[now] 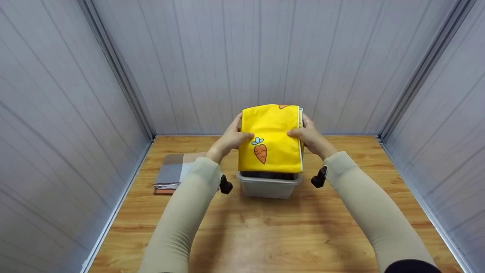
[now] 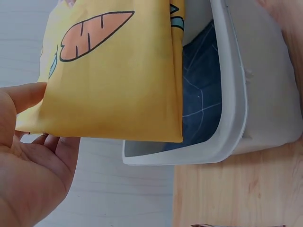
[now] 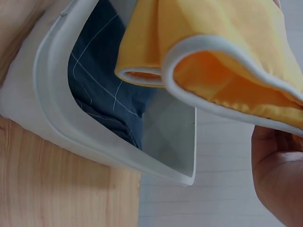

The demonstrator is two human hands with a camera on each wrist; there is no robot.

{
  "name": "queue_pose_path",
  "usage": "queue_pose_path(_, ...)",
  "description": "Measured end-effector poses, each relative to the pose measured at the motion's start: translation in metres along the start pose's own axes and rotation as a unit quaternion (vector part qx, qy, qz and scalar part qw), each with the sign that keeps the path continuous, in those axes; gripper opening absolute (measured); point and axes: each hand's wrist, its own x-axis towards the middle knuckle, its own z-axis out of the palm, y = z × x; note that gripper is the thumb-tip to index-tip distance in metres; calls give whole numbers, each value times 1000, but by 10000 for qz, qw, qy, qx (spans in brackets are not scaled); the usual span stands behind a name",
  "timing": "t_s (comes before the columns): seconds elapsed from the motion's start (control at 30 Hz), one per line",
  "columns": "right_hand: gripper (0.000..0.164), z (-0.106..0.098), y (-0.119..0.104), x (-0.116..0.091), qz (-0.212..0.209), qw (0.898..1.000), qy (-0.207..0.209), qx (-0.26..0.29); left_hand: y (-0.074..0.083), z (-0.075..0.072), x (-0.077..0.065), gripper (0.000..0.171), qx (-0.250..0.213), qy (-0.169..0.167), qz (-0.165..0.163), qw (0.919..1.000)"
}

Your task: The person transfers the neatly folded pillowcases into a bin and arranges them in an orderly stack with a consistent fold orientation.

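My left hand (image 1: 229, 137) and right hand (image 1: 313, 139) each pinch one side of the folded yellow cloth (image 1: 273, 129), thumbs on its near face. I hold it above the white box (image 1: 269, 189), where dark blue fabric (image 2: 202, 90) lies; farther left rests a checked cloth (image 1: 171, 170).

Your head view is evenly lit, with pale glare on the floor (image 1: 255, 223) and soft shadows beside your sleeves (image 1: 189, 208). Your wrist views look softer and hazier, the cloth (image 2: 118, 101) paler than in the head view.
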Motion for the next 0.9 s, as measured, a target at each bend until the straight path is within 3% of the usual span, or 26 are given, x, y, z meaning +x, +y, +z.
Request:
queue_pose_path(0.27, 87, 2, 7, 10, -93, 9998, 146, 82, -4, 4, 6, 97, -15, 74, 102, 9999)
queue_pose_path(0.5, 93, 5, 19, 18, 207, 9998, 52, -39, -13, 8, 10, 102, 57, 133, 176, 9997)
queue_pose_path(0.7, 88, 4, 31, 19, 618, 9979, -178, -117, -21, 10, 11, 101, 292, 105, -323, 9990)
queue_pose_path(0.9, 75, 1, 35, 19, 948, 9948, -25, -374, -26, 10, 10, 78, 599, -185, -940, 9936)
